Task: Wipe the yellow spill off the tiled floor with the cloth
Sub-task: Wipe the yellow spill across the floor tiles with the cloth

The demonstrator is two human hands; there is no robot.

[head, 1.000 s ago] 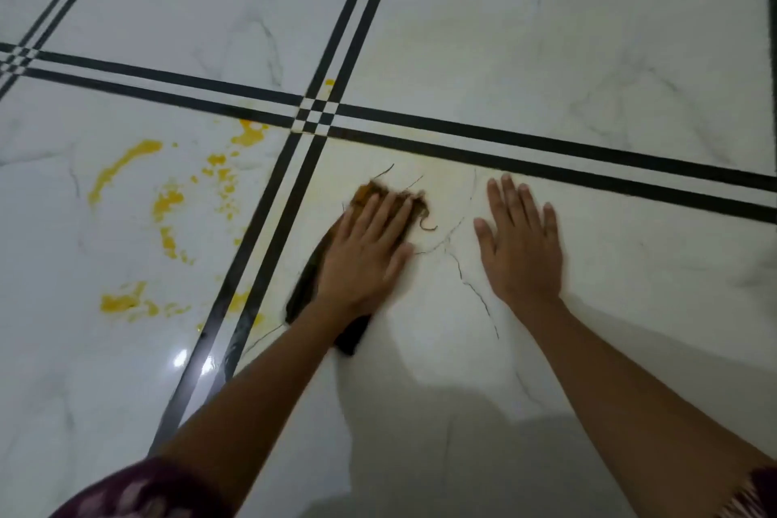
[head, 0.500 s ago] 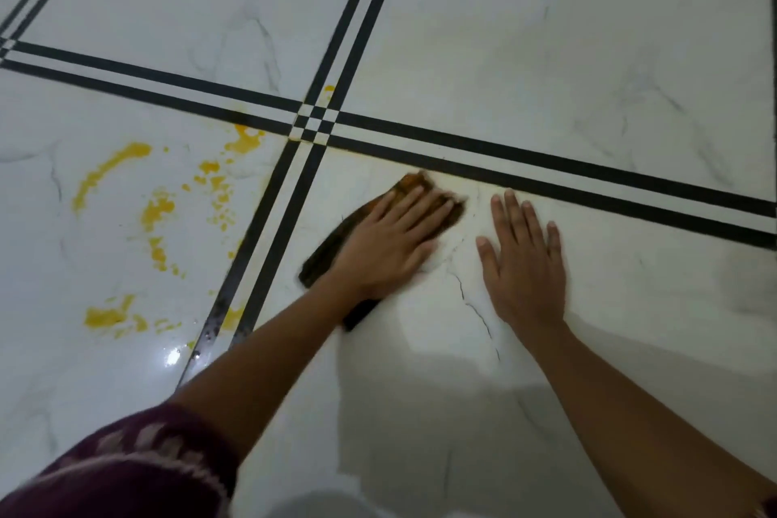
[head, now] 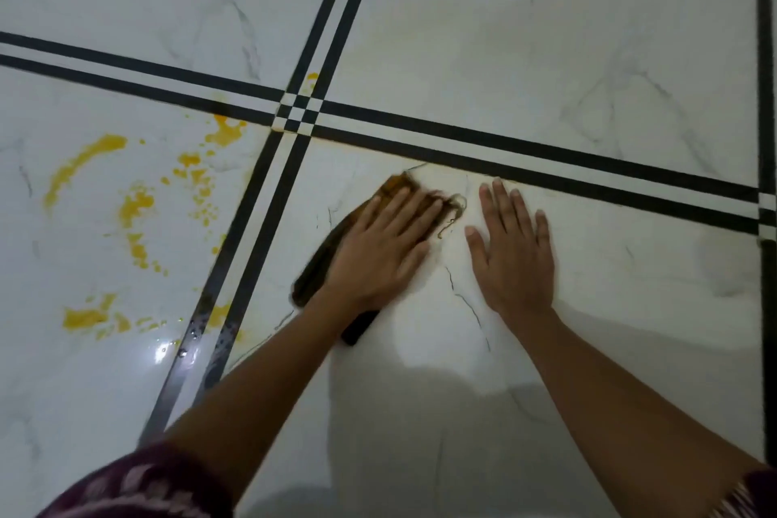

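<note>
Person's down on the tiled floor (head: pixel 546 34) with both arms stretched out. The left hand (head: pixel 378 248) lies flat on a brown cloth (head: pixel 313 271), fingers straight and pressing it down, so the grip is loose, with nothing curled round it. The cloth sits on the tile just right of the double black stripes (head: pixel 273 223). Its frayed end (loose threads curling out) pokes past the fingertips, and a darker end sticks out by the wrist. The right hand (head: pixel 513 252) is flat on bare tile just beside it, fingers a bit spread, grip released, holding nothing. The yellow spill (head: pixel 134 206) is on the next tile to the left, across the stripes, in smears and spatters apart from the cloth. A bit more yellow sits on the stripes near the left forearm. There's a dark patterned sleeve (head: pixel 138 488) at bottom left.
</note>
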